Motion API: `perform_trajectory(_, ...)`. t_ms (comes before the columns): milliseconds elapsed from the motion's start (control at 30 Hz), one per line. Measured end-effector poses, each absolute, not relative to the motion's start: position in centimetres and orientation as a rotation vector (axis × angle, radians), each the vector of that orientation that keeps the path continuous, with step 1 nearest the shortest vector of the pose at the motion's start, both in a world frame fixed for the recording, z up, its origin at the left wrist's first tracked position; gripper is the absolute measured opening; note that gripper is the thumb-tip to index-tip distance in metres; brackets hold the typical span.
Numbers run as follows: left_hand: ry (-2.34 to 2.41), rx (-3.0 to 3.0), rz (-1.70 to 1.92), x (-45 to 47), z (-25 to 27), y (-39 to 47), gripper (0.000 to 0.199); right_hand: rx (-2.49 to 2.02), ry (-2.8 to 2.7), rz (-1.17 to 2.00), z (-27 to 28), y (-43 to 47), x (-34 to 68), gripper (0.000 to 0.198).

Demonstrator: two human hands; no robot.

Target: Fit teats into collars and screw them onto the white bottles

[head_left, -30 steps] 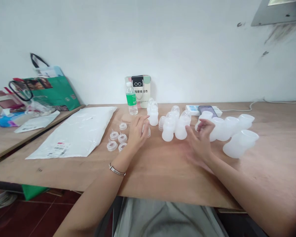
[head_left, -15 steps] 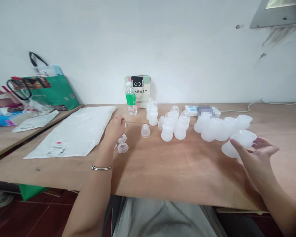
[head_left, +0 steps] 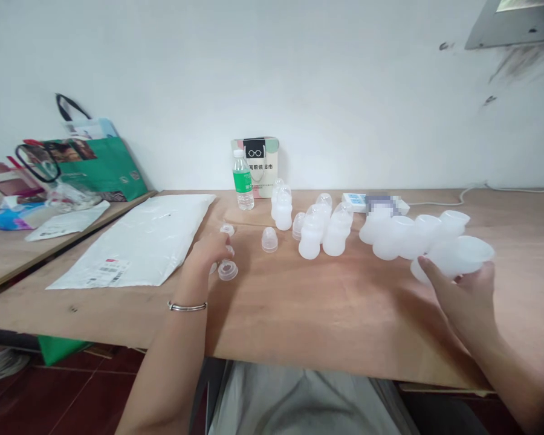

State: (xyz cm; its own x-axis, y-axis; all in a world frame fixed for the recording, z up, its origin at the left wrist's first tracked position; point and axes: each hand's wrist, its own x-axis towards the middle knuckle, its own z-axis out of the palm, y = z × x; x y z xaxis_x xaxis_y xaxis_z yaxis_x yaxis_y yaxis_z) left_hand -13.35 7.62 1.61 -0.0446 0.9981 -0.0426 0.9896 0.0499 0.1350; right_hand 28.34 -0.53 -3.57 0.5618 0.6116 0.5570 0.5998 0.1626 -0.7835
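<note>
On the right, my right hand (head_left: pixel 469 290) grips a frosted white baby bottle body (head_left: pixel 465 254) tilted on its side, mouth to the right. Other open bottle bodies (head_left: pixel 399 238) stand just behind it. My left hand (head_left: pixel 211 248) is low over the small clear bottle collars (head_left: pixel 228 270), fingers curled against one that they partly cover. Another collar (head_left: pixel 227 229) lies beyond the fingers. Assembled bottles with clear domed covers (head_left: pixel 311 232) stand mid-table, and a separate domed cover (head_left: pixel 269 240) sits left of them.
A white mailing bag (head_left: pixel 140 241) lies flat on the left of the wooden table (head_left: pixel 308 308). Behind are a water bottle (head_left: pixel 242 181), a paper gift bag (head_left: pixel 265 160) and a white box (head_left: pixel 354 202). A green bag (head_left: pixel 111 166) leans on the wall, and a cable (head_left: pixel 462 196) runs along it.
My left hand has drawn slightly nearer, uncovering the farther collar and covering another. In my right hand the bottle body has tipped further over, its mouth turning to the right.
</note>
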Motion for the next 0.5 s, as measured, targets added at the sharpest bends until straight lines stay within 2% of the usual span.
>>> perform_trajectory(100, 2.2, 2.074, 0.114, -13.2, 1.9, 7.5, 0.025, -1.352, -1.153, 0.021, -2.7, -1.3, 25.6, 0.054)
perform_trajectory(200, 2.272, 2.093, 0.218, -12.9, 2.3, 7.1, 0.029, -1.291, -1.429, 0.058, -1.8, -1.0, 22.5, 0.047)
perform_trajectory(267, 2.299, 2.131, 0.455, -12.5, 2.8, 6.9, 0.032, -1.234, -1.631, 0.105, -1.1, -0.2, 20.5, 0.046)
perform_trajectory(333, 2.197, 2.201, 0.844, -12.0, 3.3, 6.6, 0.034, -1.151, -1.764, 0.143, -0.6, 0.6, 18.9, 0.042)
perform_trajectory(433, 1.775, 2.28, 1.347, -10.6, 3.9, 6.0, 0.035, -1.125, -1.868, 0.223, -0.7, 1.6, 17.3, 0.042)
perform_trajectory(500, 1.472, 2.273, 1.487, -9.4, 4.0, 5.4, 0.035, -1.134, -1.908, 0.243, -1.1, 1.9, 17.0, 0.041)
